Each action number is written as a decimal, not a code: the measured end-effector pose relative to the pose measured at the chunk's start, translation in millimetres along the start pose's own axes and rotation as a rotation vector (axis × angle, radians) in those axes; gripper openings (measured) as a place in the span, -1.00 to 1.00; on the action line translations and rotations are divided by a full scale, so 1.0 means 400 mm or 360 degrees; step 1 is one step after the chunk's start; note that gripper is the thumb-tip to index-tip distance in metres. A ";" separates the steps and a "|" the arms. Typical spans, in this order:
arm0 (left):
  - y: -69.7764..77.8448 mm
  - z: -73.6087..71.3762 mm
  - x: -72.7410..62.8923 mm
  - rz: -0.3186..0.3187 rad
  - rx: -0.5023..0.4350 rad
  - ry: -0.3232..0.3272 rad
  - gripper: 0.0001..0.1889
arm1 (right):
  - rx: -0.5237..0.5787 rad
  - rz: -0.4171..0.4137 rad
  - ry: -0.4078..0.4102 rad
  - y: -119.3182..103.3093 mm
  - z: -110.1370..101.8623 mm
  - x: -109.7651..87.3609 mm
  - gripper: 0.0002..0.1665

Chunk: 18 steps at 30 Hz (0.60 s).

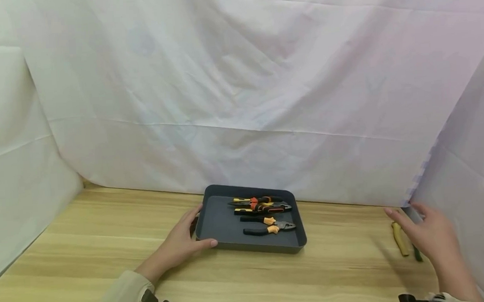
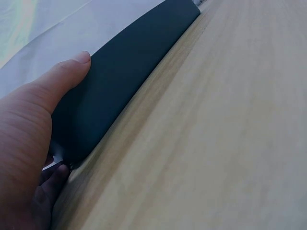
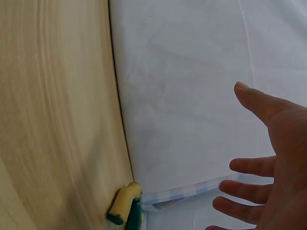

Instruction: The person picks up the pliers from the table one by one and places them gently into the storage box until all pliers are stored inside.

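Observation:
A dark grey rectangular tray (image 1: 219, 221) sits on the wooden table. My left hand (image 1: 181, 242) holds its near left corner, thumb along the front wall and fingers along the left side. In the left wrist view, the thumb lies against the tray's wall (image 2: 120, 72). Inside are pliers with black and orange handles (image 1: 263, 231), plus two more pliers with red, black and yellow handles (image 1: 266, 208), lying close together. At the far right my right hand (image 1: 436, 231) is spread and holds nothing. Beside it lies a tool with yellow and green handles (image 3: 125, 203), partly hidden by the hand in the head view.
White cloth (image 1: 239, 100) hangs along the back of the table, with more cloth at the left (image 1: 12, 137) and right (image 1: 479, 155) sides. Wooden tabletop (image 1: 348, 250) stretches between the tray and the yellow-green tool.

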<state>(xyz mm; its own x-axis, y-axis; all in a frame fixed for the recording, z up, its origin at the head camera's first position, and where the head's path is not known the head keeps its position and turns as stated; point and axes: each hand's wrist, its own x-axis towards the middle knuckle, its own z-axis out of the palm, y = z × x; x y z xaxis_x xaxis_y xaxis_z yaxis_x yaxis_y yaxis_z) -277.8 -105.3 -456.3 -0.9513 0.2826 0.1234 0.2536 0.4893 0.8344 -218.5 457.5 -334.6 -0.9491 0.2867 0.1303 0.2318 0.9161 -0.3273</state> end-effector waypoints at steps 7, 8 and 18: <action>-0.001 0.002 -0.001 -0.0012 0.0004 -0.0003 0.18 | -0.0136 0.0083 -0.0158 0.037 0.015 0.016 0.30; -0.001 0.002 -0.001 -0.0014 0.0005 -0.0003 0.18 | -0.0155 0.0106 -0.0200 0.043 0.018 0.019 0.33; 0.002 0.001 -0.001 -0.0015 -0.0020 -0.0004 0.18 | -0.0263 0.0225 -0.0566 0.112 0.051 0.040 0.48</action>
<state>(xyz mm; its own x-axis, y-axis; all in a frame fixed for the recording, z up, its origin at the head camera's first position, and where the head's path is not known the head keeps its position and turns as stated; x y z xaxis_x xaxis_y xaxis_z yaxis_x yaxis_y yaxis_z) -277.3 -104.7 -456.0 -0.9531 0.2804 0.1142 0.2426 0.4815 0.8422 -227.7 497.3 -366.2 -0.9134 0.3245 -0.2457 0.3685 0.9156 -0.1607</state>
